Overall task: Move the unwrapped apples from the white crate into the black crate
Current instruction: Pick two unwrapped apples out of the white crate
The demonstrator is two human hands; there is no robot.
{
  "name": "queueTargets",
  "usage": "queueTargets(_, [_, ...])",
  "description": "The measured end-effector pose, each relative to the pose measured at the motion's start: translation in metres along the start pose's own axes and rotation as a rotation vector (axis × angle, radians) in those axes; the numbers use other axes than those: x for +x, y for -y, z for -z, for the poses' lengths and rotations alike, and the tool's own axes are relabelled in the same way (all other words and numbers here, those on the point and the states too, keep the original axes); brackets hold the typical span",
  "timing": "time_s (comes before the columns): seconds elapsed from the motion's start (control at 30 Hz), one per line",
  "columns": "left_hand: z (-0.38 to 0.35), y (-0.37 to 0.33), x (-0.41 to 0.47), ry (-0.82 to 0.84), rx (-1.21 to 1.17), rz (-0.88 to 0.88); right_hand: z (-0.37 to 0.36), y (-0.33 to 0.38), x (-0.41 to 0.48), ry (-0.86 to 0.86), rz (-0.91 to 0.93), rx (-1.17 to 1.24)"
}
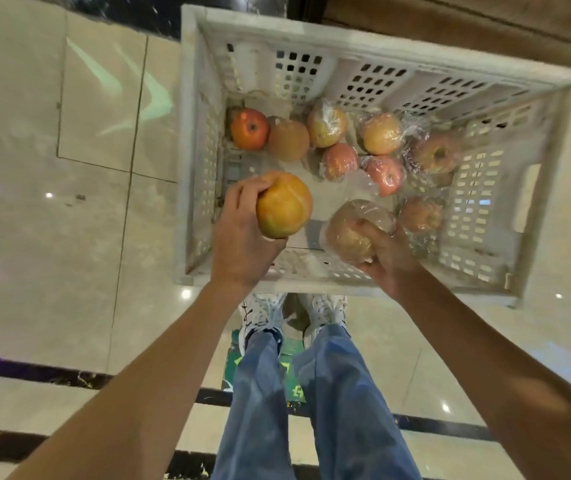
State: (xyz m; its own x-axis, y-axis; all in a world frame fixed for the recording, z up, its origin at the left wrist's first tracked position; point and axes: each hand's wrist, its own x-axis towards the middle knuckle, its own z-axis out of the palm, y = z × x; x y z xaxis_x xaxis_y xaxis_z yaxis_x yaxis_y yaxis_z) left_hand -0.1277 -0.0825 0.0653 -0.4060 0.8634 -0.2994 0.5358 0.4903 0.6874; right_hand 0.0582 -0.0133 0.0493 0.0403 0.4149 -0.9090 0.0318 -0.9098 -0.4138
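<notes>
The white crate [363,46] stands on the floor in front of me. My left hand [239,237] grips a bare orange-yellow apple [284,206] over the crate's near left corner. A plastic-wrapped apple [353,230] sits in the grip of my right hand [388,258], just above the near wall. At the crate's far left lie a bare red apple [250,129] and a bare brownish apple [288,140]. Several wrapped apples [382,133] fill the middle and right of the crate. No black crate is in view.
Glossy pale floor tiles [52,220] spread to the left and right of the crate. My jeans and white shoes [263,317] are right below its near wall. A dark wooden surface [485,22] runs behind the crate, and black floor strips [35,372] cross below.
</notes>
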Motion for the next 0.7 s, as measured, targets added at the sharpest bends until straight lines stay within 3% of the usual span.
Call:
queueTargets(0.3, [0.013, -0.005, -0.019, -0.134, -0.017, -0.14, 0.003, 0.01, -0.011, 0.08, -0.009, 0.071])
queueTargets(0.47, [0.01, -0.009, -0.031, -0.13, -0.183, -0.143, -0.002, 0.013, -0.01, 0.091, -0.018, 0.094])
queueTargets(0.6, [0.014, -0.028, -0.029, 0.016, -0.59, 0.191, -0.005, 0.018, -0.009, 0.134, -0.027, 0.133])
queueTargets(0.7, [0.02, -0.028, -0.022, 0.349, -1.034, 0.492, -0.005, 0.023, -0.011, 0.228, -0.029, 0.157])
